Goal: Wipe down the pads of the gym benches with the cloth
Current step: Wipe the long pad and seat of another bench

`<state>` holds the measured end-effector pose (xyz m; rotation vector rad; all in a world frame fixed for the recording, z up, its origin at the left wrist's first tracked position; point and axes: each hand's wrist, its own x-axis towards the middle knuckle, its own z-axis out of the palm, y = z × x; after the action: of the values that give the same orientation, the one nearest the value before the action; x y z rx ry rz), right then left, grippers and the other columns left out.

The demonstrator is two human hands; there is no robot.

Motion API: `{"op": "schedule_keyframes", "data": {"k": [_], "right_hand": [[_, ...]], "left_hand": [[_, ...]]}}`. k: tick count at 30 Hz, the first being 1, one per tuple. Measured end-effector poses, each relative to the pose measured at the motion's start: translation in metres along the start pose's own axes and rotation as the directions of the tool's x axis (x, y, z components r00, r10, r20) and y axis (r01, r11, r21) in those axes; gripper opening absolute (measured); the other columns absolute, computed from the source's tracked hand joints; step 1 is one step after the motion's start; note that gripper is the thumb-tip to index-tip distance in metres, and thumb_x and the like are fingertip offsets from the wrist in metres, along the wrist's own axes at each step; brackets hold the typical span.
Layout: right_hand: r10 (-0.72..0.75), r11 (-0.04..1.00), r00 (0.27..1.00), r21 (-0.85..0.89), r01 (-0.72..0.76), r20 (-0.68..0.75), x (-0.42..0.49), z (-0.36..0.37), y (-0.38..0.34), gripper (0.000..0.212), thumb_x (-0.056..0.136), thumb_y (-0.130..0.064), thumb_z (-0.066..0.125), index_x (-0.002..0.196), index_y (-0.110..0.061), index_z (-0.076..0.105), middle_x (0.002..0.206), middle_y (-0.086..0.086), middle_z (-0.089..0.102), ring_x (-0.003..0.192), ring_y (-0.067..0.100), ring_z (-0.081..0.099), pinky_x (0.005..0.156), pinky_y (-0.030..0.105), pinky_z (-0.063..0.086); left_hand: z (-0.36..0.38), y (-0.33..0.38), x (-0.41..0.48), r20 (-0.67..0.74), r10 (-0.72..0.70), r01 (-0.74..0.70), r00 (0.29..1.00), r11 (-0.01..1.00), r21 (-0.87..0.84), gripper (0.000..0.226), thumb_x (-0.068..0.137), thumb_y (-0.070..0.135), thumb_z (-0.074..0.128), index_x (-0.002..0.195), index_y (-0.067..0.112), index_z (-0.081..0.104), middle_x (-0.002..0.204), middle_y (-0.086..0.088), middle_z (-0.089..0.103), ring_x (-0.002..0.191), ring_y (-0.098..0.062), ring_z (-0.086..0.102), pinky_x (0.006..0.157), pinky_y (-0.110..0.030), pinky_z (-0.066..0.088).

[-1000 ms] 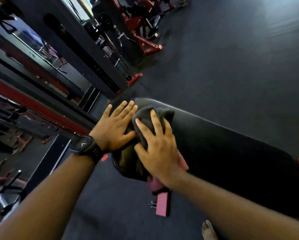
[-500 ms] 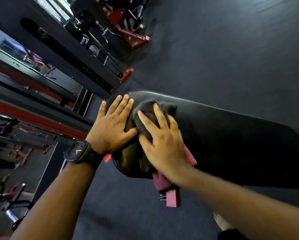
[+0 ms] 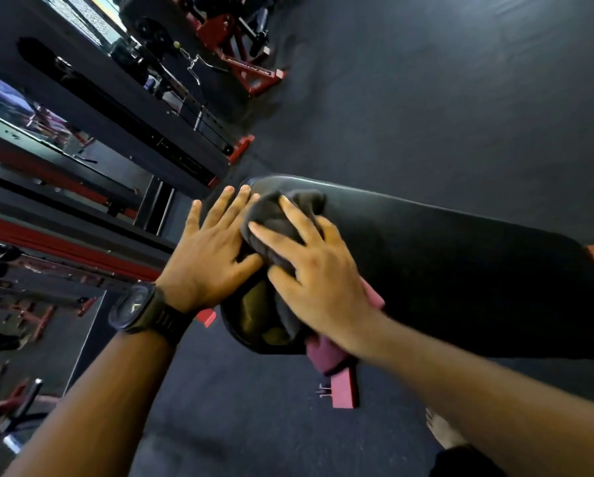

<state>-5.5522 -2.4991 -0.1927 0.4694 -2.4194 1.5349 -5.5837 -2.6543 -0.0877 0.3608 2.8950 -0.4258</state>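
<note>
A long black bench pad (image 3: 460,270) runs from the centre to the right edge. A dark grey cloth (image 3: 275,215) lies bunched over the pad's rounded left end. My right hand (image 3: 316,273) presses flat on the cloth with spread, straight fingers. My left hand (image 3: 209,249), with a black watch on the wrist, rests flat against the pad's end beside the cloth, its fingertips touching the cloth's edge. A pink piece of fabric (image 3: 326,356) sticks out from under my right wrist.
The bench's red frame foot (image 3: 343,390) stands on the dark rubber floor (image 3: 426,98) below the pad. A black and red rack (image 3: 123,132) lines the left side. A red machine (image 3: 240,46) stands at the top. My bare foot (image 3: 443,432) is at the lower right.
Both hands have stayed on the pad's left end. My right hand with the cloth has shifted slightly across the pad's end. The camera view has tilted a little.
</note>
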Motion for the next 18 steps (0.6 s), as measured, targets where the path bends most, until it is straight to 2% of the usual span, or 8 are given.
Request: {"op": "schedule_keyframes", "data": {"k": [2, 5, 8, 11, 15, 16, 18], "right_hand": [[-0.006, 0.997, 0.999, -0.07, 0.008, 0.032, 0.037, 0.002, 0.012, 0.057, 0.088, -0.047, 0.045, 0.145, -0.05, 0.043, 0.164, -0.005, 0.027, 0.138, 0.032, 0.037, 0.107, 0.05, 0.043], [0.236, 0.968, 0.972, -0.088, -0.235, -0.003, 0.053, -0.001, 0.055, 0.06, 0.091, -0.044, 0.054, 0.148, -0.051, 0.037, 0.165, -0.006, 0.024, 0.141, 0.032, 0.034, 0.109, 0.05, 0.042], [0.401, 0.912, 0.913, -0.063, -0.406, -0.078, 0.003, -0.013, 0.065, 0.061, 0.09, -0.046, 0.045, 0.15, -0.046, 0.036, 0.165, -0.001, 0.024, 0.142, 0.033, 0.031, 0.111, 0.052, 0.04], [0.325, 0.942, 0.942, -0.054, -0.33, -0.085, -0.035, -0.012, 0.032, 0.065, 0.084, -0.051, 0.036, 0.148, -0.043, 0.043, 0.163, 0.0, 0.027, 0.137, 0.033, 0.035, 0.107, 0.048, 0.043], [0.044, 0.992, 0.999, -0.115, -0.043, 0.001, 0.009, -0.002, 0.031, 0.063, 0.085, -0.053, 0.04, 0.148, -0.044, 0.042, 0.163, 0.0, 0.028, 0.135, 0.034, 0.039, 0.102, 0.048, 0.045], [0.027, 0.99, 1.0, -0.138, -0.025, 0.011, 0.025, -0.001, 0.041, 0.063, 0.085, -0.053, 0.041, 0.148, -0.046, 0.041, 0.163, -0.001, 0.028, 0.135, 0.034, 0.039, 0.101, 0.049, 0.045], [0.14, 0.978, 0.99, -0.156, -0.139, -0.002, 0.046, -0.006, 0.074, 0.062, 0.087, -0.051, 0.045, 0.148, -0.049, 0.037, 0.164, -0.003, 0.026, 0.137, 0.033, 0.037, 0.103, 0.049, 0.045]], "left_hand": [[-0.003, -0.003, 0.004, -0.001, 0.0, 0.0, 1.0, 0.999, 0.034, 0.097, 0.078, 0.079, 0.015, 0.159, 0.029, -0.001, 0.167, 0.006, -0.004, 0.152, -0.015, -0.013, 0.122, -0.054, -0.008], [-0.006, 0.003, 0.011, 0.026, -0.015, 0.011, 1.0, 0.984, 0.177, 0.107, 0.074, 0.083, 0.01, 0.16, 0.02, 0.0, 0.167, 0.002, -0.005, 0.152, -0.015, -0.014, 0.122, -0.055, -0.007], [-0.008, 0.012, 0.013, 0.064, -0.028, 0.01, 0.998, 0.967, 0.255, 0.108, 0.073, 0.084, 0.002, 0.159, 0.019, -0.003, 0.167, 0.0, -0.01, 0.151, -0.016, -0.018, 0.122, -0.055, -0.007], [-0.009, 0.016, 0.014, 0.08, -0.012, -0.011, 0.997, 0.959, 0.283, 0.108, 0.074, 0.084, 0.003, 0.159, 0.018, -0.002, 0.167, -0.001, -0.009, 0.152, -0.015, -0.016, 0.122, -0.055, -0.005], [-0.009, 0.019, 0.018, 0.097, 0.01, -0.039, 0.995, 0.952, 0.303, 0.105, 0.077, 0.083, 0.004, 0.16, 0.019, 0.0, 0.167, 0.0, -0.006, 0.152, -0.014, -0.016, 0.122, -0.056, -0.004], [-0.01, 0.019, 0.018, 0.106, 0.009, -0.042, 0.994, 0.949, 0.313, 0.105, 0.077, 0.084, 0.005, 0.159, 0.019, -0.001, 0.167, 0.0, -0.006, 0.152, -0.014, -0.016, 0.122, -0.056, -0.004], [-0.012, 0.021, 0.02, 0.131, 0.004, -0.048, 0.991, 0.94, 0.339, 0.107, 0.076, 0.085, 0.004, 0.159, 0.018, -0.002, 0.166, -0.002, -0.009, 0.151, -0.015, -0.017, 0.122, -0.056, -0.005]]}}
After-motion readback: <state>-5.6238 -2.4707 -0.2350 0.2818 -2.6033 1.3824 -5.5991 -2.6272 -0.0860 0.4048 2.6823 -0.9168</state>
